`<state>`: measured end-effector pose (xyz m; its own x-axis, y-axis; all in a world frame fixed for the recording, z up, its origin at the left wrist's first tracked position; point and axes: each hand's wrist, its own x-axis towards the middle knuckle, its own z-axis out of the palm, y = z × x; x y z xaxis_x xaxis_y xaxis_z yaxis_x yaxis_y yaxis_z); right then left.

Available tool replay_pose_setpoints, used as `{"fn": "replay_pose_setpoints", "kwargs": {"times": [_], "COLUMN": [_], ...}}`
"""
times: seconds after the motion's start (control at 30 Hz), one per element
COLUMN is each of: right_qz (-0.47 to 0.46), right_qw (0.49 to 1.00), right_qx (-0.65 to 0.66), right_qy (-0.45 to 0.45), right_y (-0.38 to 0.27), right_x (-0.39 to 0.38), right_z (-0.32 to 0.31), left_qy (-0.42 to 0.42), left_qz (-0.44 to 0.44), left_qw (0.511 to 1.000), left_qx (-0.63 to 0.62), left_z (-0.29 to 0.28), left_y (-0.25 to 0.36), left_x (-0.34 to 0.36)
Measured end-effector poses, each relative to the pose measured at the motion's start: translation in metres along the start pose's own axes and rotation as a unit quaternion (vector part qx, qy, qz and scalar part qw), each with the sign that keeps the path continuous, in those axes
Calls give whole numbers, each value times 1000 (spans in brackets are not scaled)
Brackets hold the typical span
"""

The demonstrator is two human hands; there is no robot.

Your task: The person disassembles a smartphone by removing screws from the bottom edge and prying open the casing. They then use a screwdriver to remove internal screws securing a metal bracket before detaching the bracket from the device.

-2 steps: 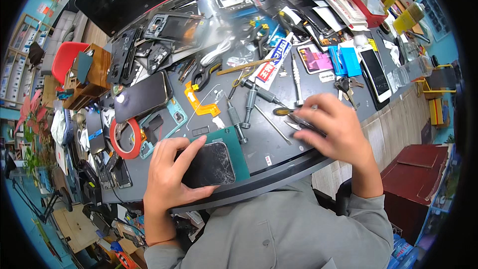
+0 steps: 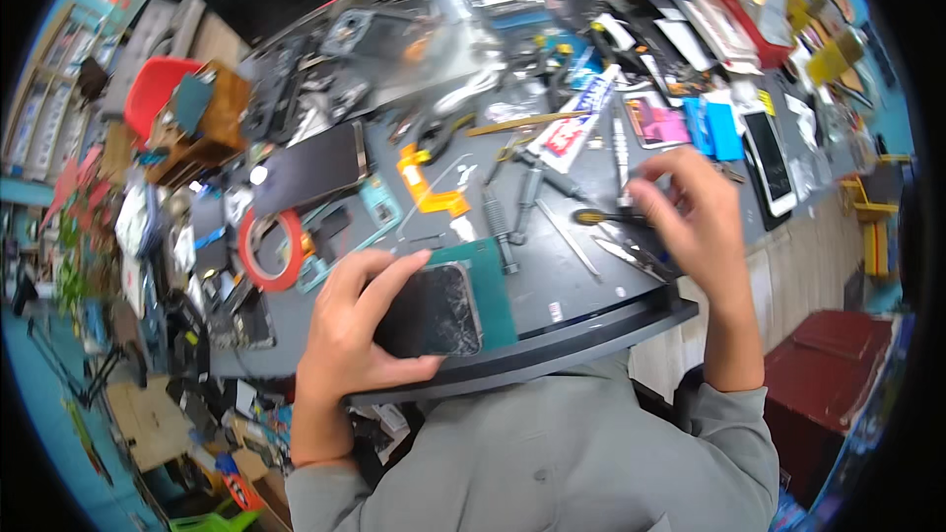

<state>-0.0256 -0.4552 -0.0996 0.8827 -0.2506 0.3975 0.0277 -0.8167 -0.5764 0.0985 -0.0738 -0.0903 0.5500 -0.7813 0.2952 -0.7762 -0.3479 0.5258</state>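
Note:
A black smartphone (image 2: 445, 310) with a cracked glass face lies over a green mat (image 2: 496, 296) at the table's front edge. My left hand (image 2: 360, 330) grips it from the left, thumb at the near side and fingers at the far side. My right hand (image 2: 698, 222) hovers over the right part of the table, fingers curved and apart, somewhat blurred. Its fingertips are close to the lower end of a slim silver screwdriver (image 2: 621, 153); whether they touch cannot be told. Below them lie tweezers (image 2: 631, 258) and a dark tool with a yellowish tip (image 2: 591, 218).
Grey-handled screwdrivers (image 2: 498, 227), an orange flex cable (image 2: 424, 182) and a white-blue tube (image 2: 576, 128) lie beyond the mat. A red tape roll (image 2: 271, 249) and a dark phone (image 2: 313, 169) are at left. At right lies a white-framed phone (image 2: 771, 163). Phone parts crowd the back.
The whole view has shifted, so the table sits farther right and slightly higher. My right hand has moved up toward the silver screwdriver. My left hand keeps its grip on the smartphone.

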Motion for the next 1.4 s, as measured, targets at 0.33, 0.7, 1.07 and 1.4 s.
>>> {"fn": "replay_pose_setpoints", "kwargs": {"times": [0.33,0.7,1.07,1.4], "right_qz": [22,56,-43,-48], "right_qw": [978,993,956,953], "right_qx": [-208,97,272,281], "right_qy": [18,22,-101,-105], "right_y": [9,-34,-74,-72], "right_x": [23,9,0,-2], "right_z": [27,-40,-2,10], "left_qy": [74,82,67,59], "left_qz": [24,36,23,18], "left_qw": [995,991,997,998], "left_qx": [-70,-94,-17,-6], "left_z": [-4,-2,2,4], "left_y": [-9,-4,-6,-8], "left_x": [-3,3,2,4]}}
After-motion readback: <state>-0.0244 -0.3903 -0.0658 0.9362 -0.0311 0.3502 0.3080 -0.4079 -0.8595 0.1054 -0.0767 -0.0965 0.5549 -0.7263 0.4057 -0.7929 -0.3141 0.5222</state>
